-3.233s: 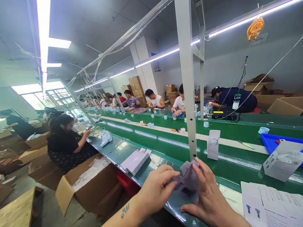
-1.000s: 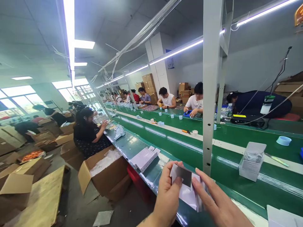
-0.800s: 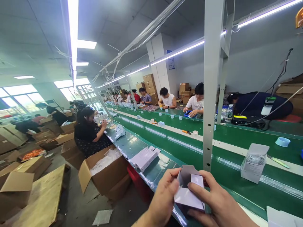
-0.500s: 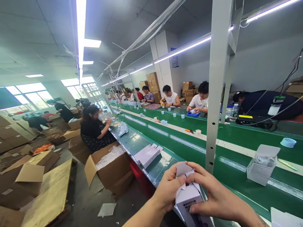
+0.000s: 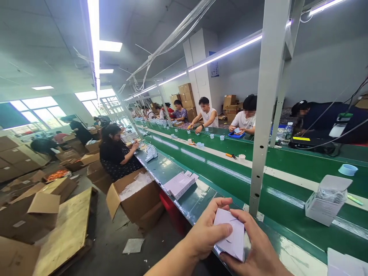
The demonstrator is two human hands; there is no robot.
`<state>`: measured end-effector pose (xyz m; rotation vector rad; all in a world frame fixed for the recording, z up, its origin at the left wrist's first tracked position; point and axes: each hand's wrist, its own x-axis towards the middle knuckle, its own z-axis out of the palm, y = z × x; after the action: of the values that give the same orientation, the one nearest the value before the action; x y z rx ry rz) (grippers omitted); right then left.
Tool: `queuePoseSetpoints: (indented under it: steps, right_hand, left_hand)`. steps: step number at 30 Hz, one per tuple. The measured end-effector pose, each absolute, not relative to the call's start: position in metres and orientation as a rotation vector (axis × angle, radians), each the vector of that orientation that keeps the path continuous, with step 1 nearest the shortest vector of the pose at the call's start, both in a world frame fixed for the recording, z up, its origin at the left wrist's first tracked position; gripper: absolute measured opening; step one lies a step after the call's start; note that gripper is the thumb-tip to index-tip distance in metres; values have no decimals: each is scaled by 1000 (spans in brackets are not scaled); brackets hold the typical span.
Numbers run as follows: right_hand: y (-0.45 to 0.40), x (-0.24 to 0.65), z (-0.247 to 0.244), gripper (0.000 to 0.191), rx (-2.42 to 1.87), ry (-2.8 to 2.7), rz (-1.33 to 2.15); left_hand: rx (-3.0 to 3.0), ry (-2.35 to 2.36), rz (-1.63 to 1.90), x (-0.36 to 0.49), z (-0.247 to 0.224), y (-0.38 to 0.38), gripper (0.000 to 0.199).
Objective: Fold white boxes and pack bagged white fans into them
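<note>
White box (image 5: 230, 234) in both hands (image 5: 208, 230), upright post (image 5: 268, 111) behind, open box (image 5: 326, 203) beyond.

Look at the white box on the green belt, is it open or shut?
Open: the box has its flap standing up, and clear plastic shows at its top.

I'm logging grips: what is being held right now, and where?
A small white carton, between the left hand, thumb on its flap face, and the right hand along its side.
</note>
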<state>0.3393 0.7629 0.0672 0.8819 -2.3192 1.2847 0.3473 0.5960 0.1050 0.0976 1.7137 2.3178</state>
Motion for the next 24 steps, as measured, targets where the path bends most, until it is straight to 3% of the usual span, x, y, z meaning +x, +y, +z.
queuePoseSetpoints:
  steps: [10,24]
  right_hand:
    - [771,339,77,88,1028,-2259,1278]
    - [770,334,69,90,1136,-2333,1368]
  left_hand:
    - [-47,1840,2367,361,112,615,42]
    - [-89,1924,2312,360,108,607,41]
